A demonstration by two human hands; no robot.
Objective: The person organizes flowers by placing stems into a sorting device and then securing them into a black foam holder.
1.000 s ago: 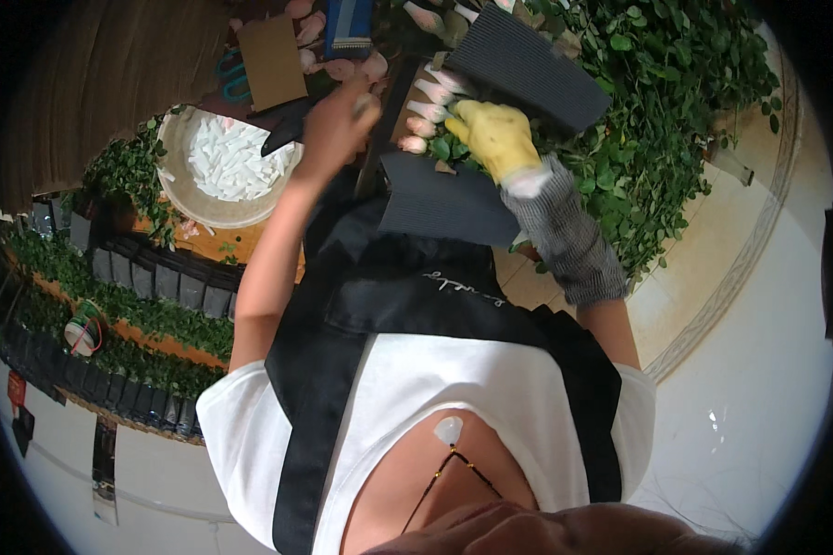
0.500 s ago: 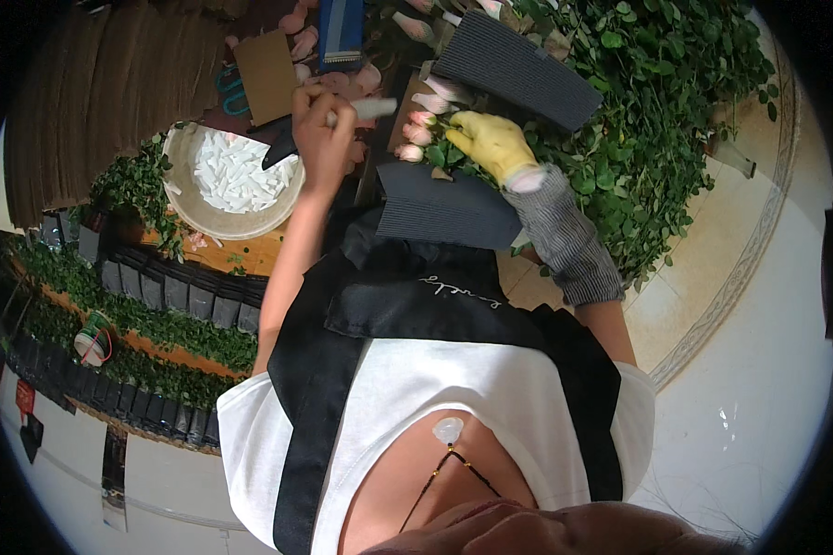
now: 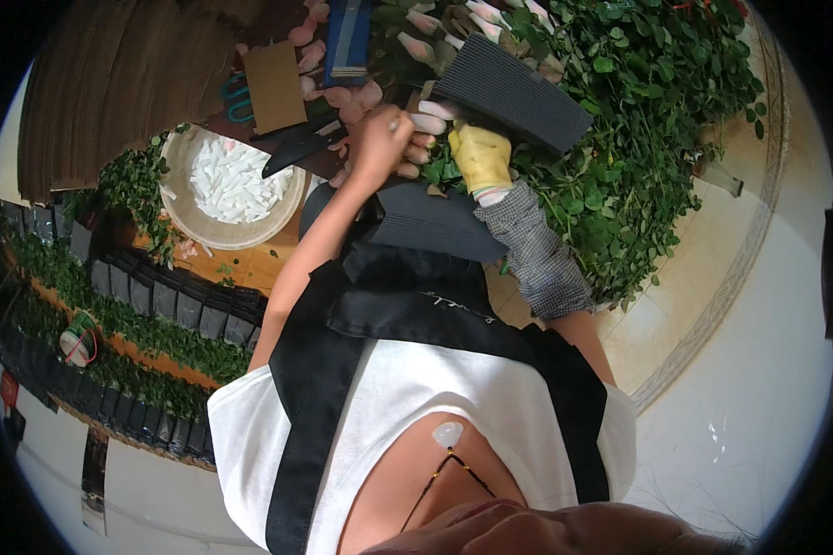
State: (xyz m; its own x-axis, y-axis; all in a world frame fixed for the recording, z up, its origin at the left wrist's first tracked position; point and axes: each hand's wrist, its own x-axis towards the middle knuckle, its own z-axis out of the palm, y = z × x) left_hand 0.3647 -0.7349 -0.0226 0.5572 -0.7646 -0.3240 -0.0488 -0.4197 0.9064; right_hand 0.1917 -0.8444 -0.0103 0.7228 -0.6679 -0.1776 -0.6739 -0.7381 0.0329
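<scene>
My left hand (image 3: 376, 146), bare, is closed beside a small group of pink rosebuds (image 3: 416, 154). A short white sleeve (image 3: 393, 124) is pinched in its fingers, mostly hidden by them. My right hand (image 3: 481, 159), in a yellow glove with a grey checked oversleeve, is closed just right of the buds, around their leafy stems; the stems inside the grip are hidden. Just beyond the pink buds lie sleeved buds (image 3: 427, 123) with white covers. A dark corrugated sheet (image 3: 435, 220) lies on the near side of the roses, against my apron.
A bowl (image 3: 178, 211) of white sleeves stands at left, with a black-handled tool (image 3: 296, 148) by its rim. Another corrugated sheet (image 3: 518, 92) and heaped rose foliage (image 3: 620, 139) lie right. Brown cardboard (image 3: 111, 102) is stacked far left; a blue box (image 3: 349, 42) sits at the back.
My left hand has moved right, with the white sleeve, to the pink rosebuds. My gloved right hand has turned and shifted slightly left. The whole view has shifted a little.
</scene>
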